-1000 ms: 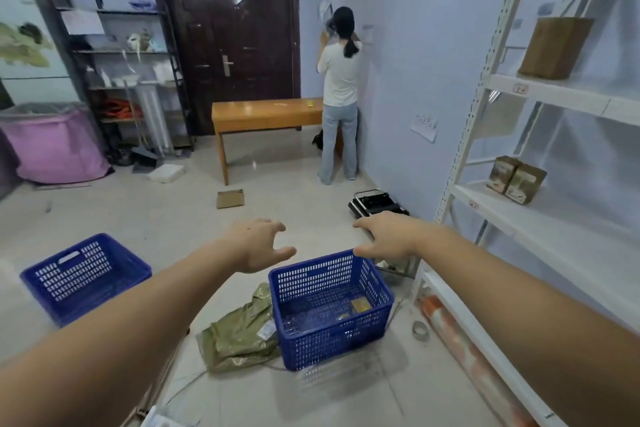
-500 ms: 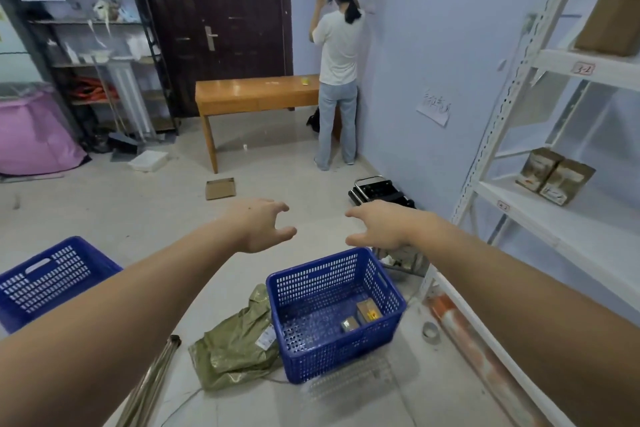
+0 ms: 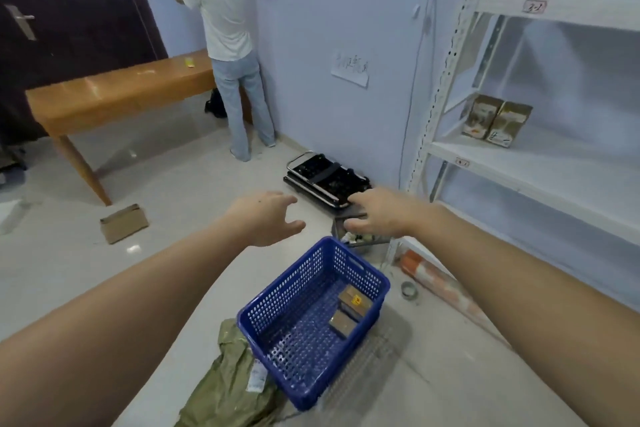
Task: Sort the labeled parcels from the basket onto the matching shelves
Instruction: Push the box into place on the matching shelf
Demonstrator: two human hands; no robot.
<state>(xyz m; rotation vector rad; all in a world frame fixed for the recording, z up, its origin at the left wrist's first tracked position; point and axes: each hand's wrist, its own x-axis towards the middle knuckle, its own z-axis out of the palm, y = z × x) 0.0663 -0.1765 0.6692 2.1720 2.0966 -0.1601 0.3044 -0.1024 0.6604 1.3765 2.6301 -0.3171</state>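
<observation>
View has swung down and right since half a second ago: the blue basket (image 3: 311, 319) now sits lower and closer in my frame, and both arms have stayed stretched out over it. Left hand (image 3: 268, 222) hangs in the air above the basket's far left corner, palm down, fingers loosely spread and slightly bent, thumb out to the right, holding nothing. Right hand (image 3: 384, 215) is level with it, just beside, fingers loosely extended toward the left, thumb tucked below, also holding nothing. The two hands are apart, not touching. Down in the basket I see two small brown parcels (image 3: 349, 310) lying against the right wall, one with a yellow label. A green sack (image 3: 228, 388) lies on the floor touching the basket's near left side. To the right, the white shelves (image 3: 519, 170) carry two upright parcels (image 3: 497, 121) on the middle level.
</observation>
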